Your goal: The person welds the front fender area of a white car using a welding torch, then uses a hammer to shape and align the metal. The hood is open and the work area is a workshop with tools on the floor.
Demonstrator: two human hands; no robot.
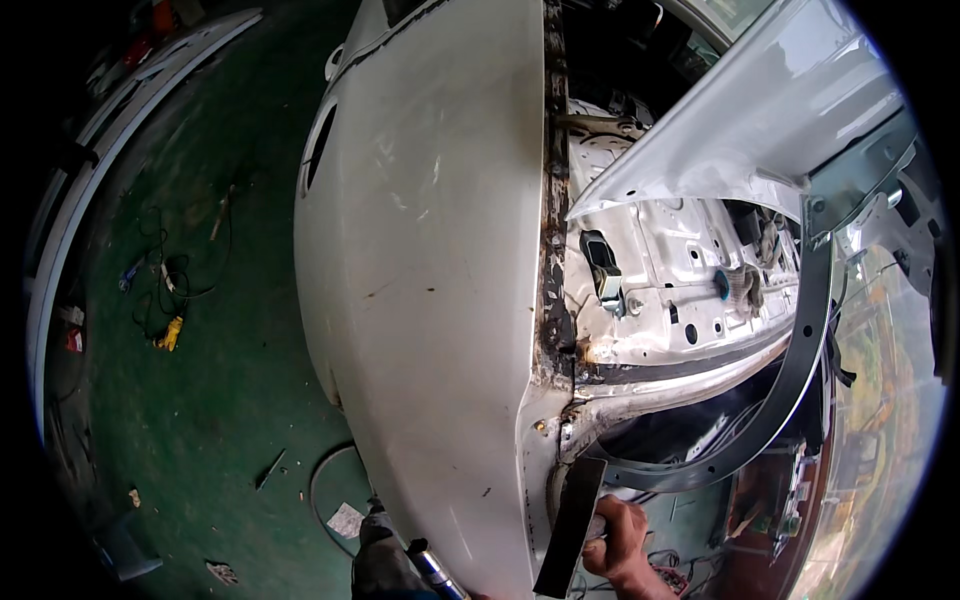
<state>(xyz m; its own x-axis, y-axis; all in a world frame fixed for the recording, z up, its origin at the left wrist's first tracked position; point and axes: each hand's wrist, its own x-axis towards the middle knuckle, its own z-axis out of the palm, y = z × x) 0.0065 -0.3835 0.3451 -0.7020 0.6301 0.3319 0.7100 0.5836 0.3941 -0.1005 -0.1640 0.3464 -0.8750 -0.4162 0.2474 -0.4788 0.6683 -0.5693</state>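
Note:
At the lower edge, my right hand (620,540) closes around the handle of a dark, flat-bladed tool (572,530). The long blade stands beside the lower end of a white car body panel (430,250), near its seam; whether it touches the metal I cannot tell. Left of it, a silver tube-shaped tool with a blue band (437,570) lies over the panel's lower part. Only a sliver of skin shows beside that tube at the bottom rim, seemingly my left hand (481,597); its fingers are hidden. A rusty, scorched seam (555,250) runs along the panel's right edge.
Right of the seam, the bare car interior (680,260) holds a work glove (745,290). A loose-looking silver panel (740,110) and a curved grey strip (800,370) jut across the opening. Cables and a yellow tool (170,333) lie on the green floor (230,400).

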